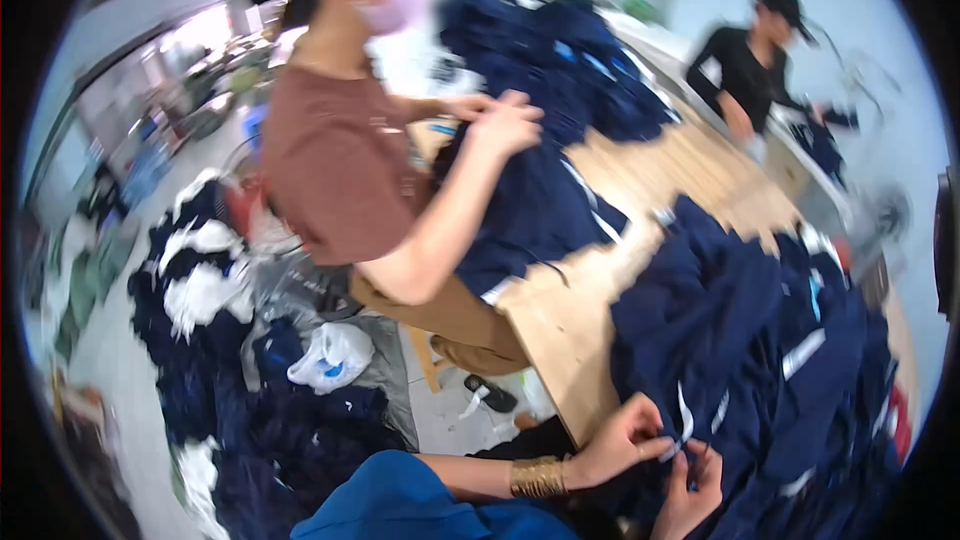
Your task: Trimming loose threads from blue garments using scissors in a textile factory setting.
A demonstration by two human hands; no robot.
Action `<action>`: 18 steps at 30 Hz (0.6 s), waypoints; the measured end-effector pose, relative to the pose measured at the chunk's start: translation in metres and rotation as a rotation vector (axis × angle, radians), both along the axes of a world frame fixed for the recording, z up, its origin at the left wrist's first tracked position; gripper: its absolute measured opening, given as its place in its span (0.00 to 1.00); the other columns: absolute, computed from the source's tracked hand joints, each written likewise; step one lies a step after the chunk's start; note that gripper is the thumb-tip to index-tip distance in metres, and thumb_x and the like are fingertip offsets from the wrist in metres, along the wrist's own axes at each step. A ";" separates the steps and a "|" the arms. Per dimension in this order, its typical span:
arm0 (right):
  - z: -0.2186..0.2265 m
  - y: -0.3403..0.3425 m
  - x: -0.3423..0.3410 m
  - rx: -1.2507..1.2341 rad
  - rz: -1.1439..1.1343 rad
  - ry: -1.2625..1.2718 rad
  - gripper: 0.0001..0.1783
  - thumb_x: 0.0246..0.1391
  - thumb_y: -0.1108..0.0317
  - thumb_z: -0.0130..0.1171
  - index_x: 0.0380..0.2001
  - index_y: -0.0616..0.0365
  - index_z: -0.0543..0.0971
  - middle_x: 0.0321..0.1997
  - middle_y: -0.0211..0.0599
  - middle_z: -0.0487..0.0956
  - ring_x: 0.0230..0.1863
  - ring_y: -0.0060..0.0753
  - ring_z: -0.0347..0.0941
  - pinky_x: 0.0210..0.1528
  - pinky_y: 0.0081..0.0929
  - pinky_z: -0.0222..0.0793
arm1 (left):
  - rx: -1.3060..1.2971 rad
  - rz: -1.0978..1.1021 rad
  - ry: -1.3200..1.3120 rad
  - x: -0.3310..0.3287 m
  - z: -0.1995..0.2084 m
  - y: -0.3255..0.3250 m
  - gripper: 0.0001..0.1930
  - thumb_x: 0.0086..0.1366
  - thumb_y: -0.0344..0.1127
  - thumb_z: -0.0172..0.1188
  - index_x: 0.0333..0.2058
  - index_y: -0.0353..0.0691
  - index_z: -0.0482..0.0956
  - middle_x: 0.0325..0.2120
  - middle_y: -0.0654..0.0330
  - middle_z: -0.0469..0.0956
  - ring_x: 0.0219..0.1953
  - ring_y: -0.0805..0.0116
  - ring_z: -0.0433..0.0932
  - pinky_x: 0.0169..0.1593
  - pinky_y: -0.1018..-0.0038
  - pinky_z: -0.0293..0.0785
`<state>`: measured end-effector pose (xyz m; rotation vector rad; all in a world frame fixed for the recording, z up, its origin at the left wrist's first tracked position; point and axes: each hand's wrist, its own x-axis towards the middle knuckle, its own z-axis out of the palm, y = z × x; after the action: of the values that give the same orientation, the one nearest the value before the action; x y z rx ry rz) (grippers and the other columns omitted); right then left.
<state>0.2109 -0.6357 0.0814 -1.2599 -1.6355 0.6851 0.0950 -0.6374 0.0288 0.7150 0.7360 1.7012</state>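
My left hand (pixel 622 442), with a wide gold bracelet (pixel 538 478) on its wrist, is closed in a pinch near the wooden table's front edge. My right hand (pixel 692 492) is closed just beside it, fingertips almost meeting the left ones. Between them, both pinch the lower end of a narrow white strip (pixel 686 408), which stands up over the dark navy garment (pixel 695 315). Whether the strip is attached to the cloth cannot be made out. The garment is bunched on the table, and its folds lie right under and beyond my fingers.
A person in a brown shirt (pixel 335 155) stands at the left, handling navy cloth (pixel 535 205) on the wooden table (pixel 560 315). More navy garments (pixel 560 50) are heaped farther back. Another person in black (pixel 735 70) works at far right. Dark cloth piles (pixel 240 440) and a white bag (pixel 332 355) lie left.
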 end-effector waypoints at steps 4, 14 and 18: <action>0.014 -0.008 -0.008 -0.045 0.118 -0.121 0.08 0.54 0.70 0.56 0.33 0.65 0.75 0.26 0.32 0.77 0.27 0.18 0.72 0.32 0.14 0.68 | 0.055 -0.012 0.099 -0.006 0.000 -0.009 0.15 0.55 0.23 0.60 0.33 0.42 0.61 0.28 0.70 0.64 0.33 0.83 0.67 0.36 0.87 0.67; 0.022 0.000 -0.014 0.190 0.067 -0.497 0.10 0.53 0.63 0.56 0.33 0.58 0.77 0.28 0.36 0.80 0.26 0.28 0.77 0.29 0.22 0.70 | 0.070 0.033 0.272 -0.017 0.003 -0.007 0.14 0.55 0.25 0.60 0.33 0.41 0.62 0.28 0.68 0.66 0.32 0.81 0.67 0.36 0.85 0.67; 0.024 0.000 -0.012 0.219 0.075 -0.636 0.10 0.54 0.60 0.54 0.33 0.54 0.75 0.27 0.39 0.79 0.28 0.38 0.77 0.28 0.28 0.70 | 0.041 0.048 0.380 -0.017 0.005 -0.008 0.14 0.54 0.26 0.61 0.33 0.41 0.63 0.28 0.67 0.67 0.31 0.80 0.68 0.36 0.83 0.68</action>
<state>0.1993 -0.6355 0.1058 -1.3343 -2.2087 0.1311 0.0782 -0.6458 0.0341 1.0737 0.9886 1.6454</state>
